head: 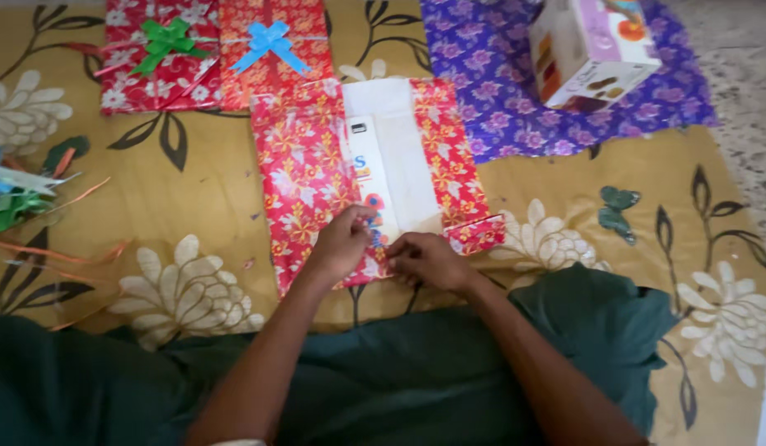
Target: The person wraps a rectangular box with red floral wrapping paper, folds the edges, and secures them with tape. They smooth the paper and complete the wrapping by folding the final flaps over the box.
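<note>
A white box (391, 157) lies on a sheet of red floral wrapping paper (304, 177), with the paper folded up over its left and right sides. My left hand (343, 242) pinches the near edge of the left paper flap against the box. My right hand (428, 260) presses the near edge of the paper just beside it. A loose corner of the red paper (475, 234) sticks out to the right of my right hand.
Two wrapped gifts lie at the back, one with a green bow (164, 41), one with a blue bow (270, 43). A cardboard box (589, 49) stands on purple floral paper (498, 91). Loose ribbons (19, 206) lie at left. Everything rests on a yellow flowered cloth (193, 190).
</note>
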